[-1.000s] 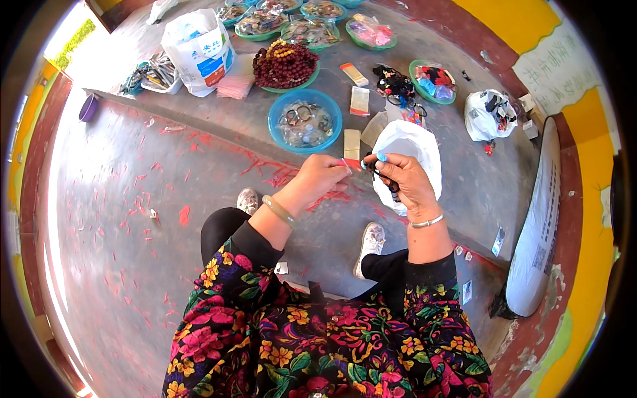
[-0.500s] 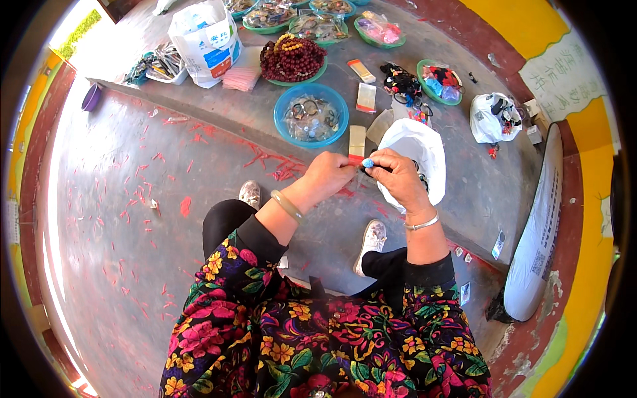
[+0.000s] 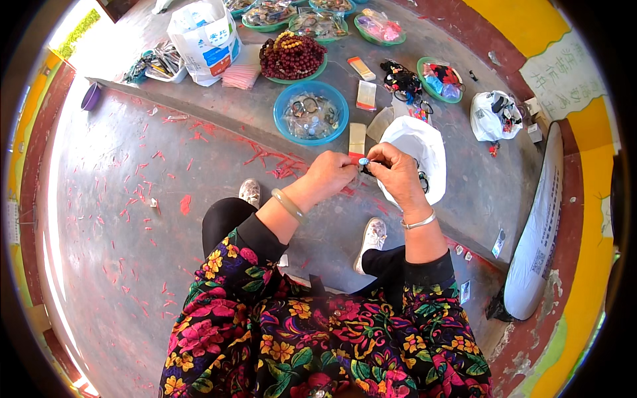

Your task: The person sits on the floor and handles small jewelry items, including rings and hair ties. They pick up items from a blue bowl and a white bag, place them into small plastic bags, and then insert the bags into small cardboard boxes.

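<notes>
Between my hands is a small dark hair tie with a round blue ornament (image 3: 363, 161). My right hand (image 3: 397, 174), with a silver bangle at the wrist, pinches its dark part. My left hand (image 3: 330, 172), wearing a pale bangle, is closed at the fingertips right beside the ornament; what it grips is too small to make out. Just right of my right hand a white plastic bag (image 3: 432, 149) stands open with dark bands inside. Behind my fingers lies a stack of pale cards with a red edge (image 3: 357, 139).
A blue basin (image 3: 280, 113) of small bagged pieces sits on the raised step. Around it are dark red bead strings (image 3: 292, 60), green bowls, a large white bag (image 3: 204, 46) and another white bag (image 3: 488, 119). Red scraps litter the lower floor. My shoes (image 3: 373, 239) are below.
My right hand has shifted slightly left and up, its fingers bent more. The blue ornament has come a little closer to my left fingertips.
</notes>
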Demonstrator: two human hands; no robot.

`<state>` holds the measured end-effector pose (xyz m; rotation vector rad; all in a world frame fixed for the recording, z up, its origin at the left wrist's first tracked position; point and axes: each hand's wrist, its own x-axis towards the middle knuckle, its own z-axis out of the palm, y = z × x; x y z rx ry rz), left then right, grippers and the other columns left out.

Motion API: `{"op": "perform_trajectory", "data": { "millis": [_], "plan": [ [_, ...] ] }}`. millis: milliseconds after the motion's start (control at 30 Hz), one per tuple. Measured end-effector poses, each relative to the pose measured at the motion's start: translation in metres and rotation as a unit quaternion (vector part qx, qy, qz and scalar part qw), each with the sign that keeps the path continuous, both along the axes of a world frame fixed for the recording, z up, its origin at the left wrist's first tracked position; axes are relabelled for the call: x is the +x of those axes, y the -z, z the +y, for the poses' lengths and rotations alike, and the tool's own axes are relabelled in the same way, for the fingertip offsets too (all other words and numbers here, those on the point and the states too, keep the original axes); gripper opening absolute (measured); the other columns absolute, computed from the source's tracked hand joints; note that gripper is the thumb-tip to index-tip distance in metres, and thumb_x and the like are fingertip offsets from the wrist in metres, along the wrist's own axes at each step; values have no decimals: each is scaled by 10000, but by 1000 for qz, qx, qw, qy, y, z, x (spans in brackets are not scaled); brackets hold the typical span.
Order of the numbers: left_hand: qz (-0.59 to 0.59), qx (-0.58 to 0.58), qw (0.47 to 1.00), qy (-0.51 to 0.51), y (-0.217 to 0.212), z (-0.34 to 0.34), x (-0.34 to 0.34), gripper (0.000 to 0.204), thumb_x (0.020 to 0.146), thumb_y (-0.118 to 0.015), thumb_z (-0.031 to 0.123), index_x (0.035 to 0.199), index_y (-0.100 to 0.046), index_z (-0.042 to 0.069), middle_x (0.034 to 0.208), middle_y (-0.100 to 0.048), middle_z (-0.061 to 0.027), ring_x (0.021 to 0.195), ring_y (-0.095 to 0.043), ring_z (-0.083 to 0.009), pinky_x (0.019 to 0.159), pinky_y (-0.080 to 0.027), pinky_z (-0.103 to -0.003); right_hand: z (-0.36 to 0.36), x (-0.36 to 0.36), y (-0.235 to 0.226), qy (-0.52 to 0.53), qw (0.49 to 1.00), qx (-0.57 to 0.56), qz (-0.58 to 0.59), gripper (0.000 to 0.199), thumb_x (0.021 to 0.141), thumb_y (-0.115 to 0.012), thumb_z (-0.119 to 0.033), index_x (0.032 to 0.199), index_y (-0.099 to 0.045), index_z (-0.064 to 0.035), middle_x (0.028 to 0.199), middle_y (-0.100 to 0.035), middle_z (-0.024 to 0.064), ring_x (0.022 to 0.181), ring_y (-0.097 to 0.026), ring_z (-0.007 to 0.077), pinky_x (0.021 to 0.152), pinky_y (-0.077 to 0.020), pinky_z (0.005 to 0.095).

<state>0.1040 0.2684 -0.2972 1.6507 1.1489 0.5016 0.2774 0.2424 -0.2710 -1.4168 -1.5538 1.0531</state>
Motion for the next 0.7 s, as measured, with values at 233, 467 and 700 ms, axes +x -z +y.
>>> {"op": "perform_trajectory", "data": {
  "millis": [233, 467, 700],
  "plan": [
    [-67, -34, 996, -40, 15, 0, 4, 219, 812, -504, 149, 811, -648, -16, 702, -629, -155, 624, -622, -253, 606, -496, -347, -3, -5, -10, -1, 978, 125, -164, 82, 737, -655, -107, 807, -679, -72, 724, -609, 68, 639, -600, 226, 581, -464, 300],
    [-43, -42, 998, -8, 15, 3, 4, 273, 853, -450, 84, 1010, -630, -49, 845, -665, -128, 714, -656, -165, 671, -541, -289, -3, -5, -10, 1, 958, 175, -229, 66, 741, -634, -117, 787, -668, -83, 731, -598, 66, 676, -600, 261, 590, -468, 333],
    [39, 74, 996, 11, 11, 0, 5, 256, 831, -468, 129, 951, -651, -5, 758, -658, -161, 725, -659, -237, 662, -510, -338, -5, -9, -13, -42, 939, 193, -281, 51, 730, -611, -100, 756, -646, -74, 736, -586, 76, 713, -589, 280, 607, -466, 369]
  ]
}}
